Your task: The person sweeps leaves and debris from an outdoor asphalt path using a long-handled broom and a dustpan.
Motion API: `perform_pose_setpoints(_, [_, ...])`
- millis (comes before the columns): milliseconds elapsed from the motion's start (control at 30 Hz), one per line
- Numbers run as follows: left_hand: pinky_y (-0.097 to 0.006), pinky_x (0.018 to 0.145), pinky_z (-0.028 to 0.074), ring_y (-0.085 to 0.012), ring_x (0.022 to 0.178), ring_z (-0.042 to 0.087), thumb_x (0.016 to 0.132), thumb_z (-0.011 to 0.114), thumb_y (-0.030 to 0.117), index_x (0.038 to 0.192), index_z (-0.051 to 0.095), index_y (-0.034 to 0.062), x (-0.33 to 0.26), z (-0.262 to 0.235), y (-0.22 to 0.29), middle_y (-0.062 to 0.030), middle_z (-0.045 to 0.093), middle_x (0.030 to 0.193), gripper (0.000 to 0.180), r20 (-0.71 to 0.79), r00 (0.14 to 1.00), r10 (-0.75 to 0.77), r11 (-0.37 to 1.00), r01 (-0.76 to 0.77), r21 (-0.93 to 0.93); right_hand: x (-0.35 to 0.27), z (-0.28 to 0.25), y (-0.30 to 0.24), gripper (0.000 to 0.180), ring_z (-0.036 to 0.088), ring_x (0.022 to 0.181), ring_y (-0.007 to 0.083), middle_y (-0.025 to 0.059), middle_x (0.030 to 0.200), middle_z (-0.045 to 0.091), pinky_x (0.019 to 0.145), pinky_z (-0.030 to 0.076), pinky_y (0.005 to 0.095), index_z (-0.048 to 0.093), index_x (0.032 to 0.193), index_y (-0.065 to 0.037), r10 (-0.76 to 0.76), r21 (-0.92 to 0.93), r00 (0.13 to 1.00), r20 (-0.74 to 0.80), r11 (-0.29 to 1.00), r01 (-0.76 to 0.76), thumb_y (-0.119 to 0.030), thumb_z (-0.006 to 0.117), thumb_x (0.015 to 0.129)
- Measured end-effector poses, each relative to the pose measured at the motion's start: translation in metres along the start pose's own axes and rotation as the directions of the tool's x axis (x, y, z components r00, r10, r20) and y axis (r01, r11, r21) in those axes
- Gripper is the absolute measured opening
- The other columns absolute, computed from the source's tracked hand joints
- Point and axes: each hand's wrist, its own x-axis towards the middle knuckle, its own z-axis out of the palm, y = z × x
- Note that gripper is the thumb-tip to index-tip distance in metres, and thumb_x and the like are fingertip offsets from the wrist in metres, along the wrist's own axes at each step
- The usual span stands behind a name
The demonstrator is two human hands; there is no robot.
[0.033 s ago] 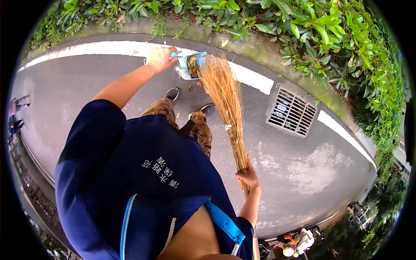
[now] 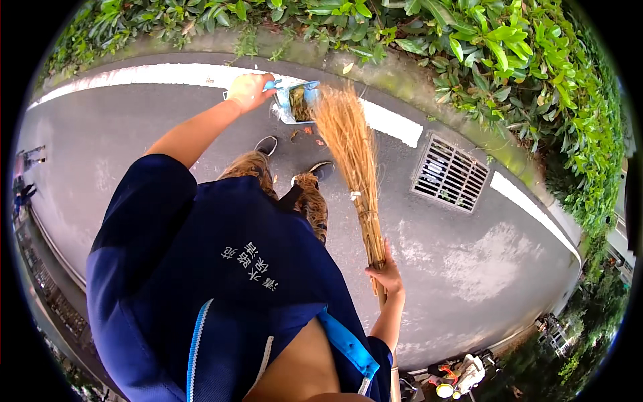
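Note:
My left hand [image 2: 250,92] is closed round the handle of a blue dustpan [image 2: 287,114], held low by the white road line. Inside the dustpan lie brownish-green leaves [image 2: 299,106]. My right hand [image 2: 386,276] grips the stick of a straw broom [image 2: 349,144], whose bristles fan out at the dustpan's right side. A few small reddish and yellow fallen leaves [image 2: 309,130] rest on the asphalt between the dustpan and my shoes. How far the bristle tips are from the ground, I cannot tell.
A metal drain grate [image 2: 451,171] is set in the road to the right. Beyond the white line [image 2: 392,122] run a mossy kerb [image 2: 395,79] and a leafy hedge [image 2: 509,47]. Far left, some people [image 2: 25,191] appear small; a parked vehicle [image 2: 462,375] shows at lower right.
The broom's bristles have shifted slightly right, off the dustpan's edge, uncovering small reddish leaves on the ground. The dustpan and my left hand look nearly still.

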Motion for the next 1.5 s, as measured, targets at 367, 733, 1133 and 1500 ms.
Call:
perform_pose_setpoints(367, [-0.043,0.071,0.050,-0.0352,0.077,0.063,0.083,0.063,0.036,0.106,0.063,0.0141,-0.049,-0.020,-0.064,-0.0156,0.066,0.080,0.031,0.005,0.988,-0.155,0.986,0.155,-0.066,0.154,0.041,-0.081,0.099,0.061,0.070,0.0194,0.0077,0.087,0.063,0.061,0.050,0.0340,0.018,0.148,-0.026,0.090,-0.086,0.989,-0.117,0.991,-0.100,0.001,0.068,0.066])
perform_pose_setpoints(733, [-0.043,0.070,0.051,-0.0337,0.076,0.064,0.081,0.066,0.031,0.105,0.063,0.0141,-0.035,-0.033,-0.146,-0.0148,0.066,0.082,0.030,0.076,0.994,-0.080,0.987,0.090,-0.136,-0.017,0.124,-0.044,0.113,0.059,0.059,0.0157,0.0056,0.082,0.062,0.052,0.050,0.0299,0.004,0.149,-0.028,0.221,0.200,0.970,0.105,0.950,-0.238,0.005,0.071,0.065])
perform_pose_setpoints(1133, [-0.043,0.067,0.050,-0.0330,0.071,0.063,0.081,0.066,0.028,0.104,0.063,0.0152,0.003,-0.063,-0.195,-0.0126,0.065,0.074,0.026,0.272,0.908,0.319,0.948,-0.307,-0.088,0.052,0.181,-0.038,0.104,0.062,0.064,0.0213,0.0115,0.080,0.064,0.054,0.051,0.0365,0.015,0.147,-0.024,0.345,0.073,0.882,-0.321,0.938,-0.340,0.000,0.068,0.062])
perform_pose_setpoints(1500, [-0.044,0.070,0.050,-0.0353,0.076,0.063,0.081,0.066,0.032,0.101,0.065,0.0136,-0.008,-0.048,-0.177,-0.0150,0.066,0.079,0.027,0.206,0.923,0.324,0.943,-0.333,0.009,0.019,0.370,-0.023,0.110,0.064,0.090,0.0229,0.0111,0.107,0.064,0.078,0.052,0.0336,0.014,0.148,-0.028,0.139,0.124,0.983,-0.117,0.984,-0.124,-0.006,0.074,0.059])
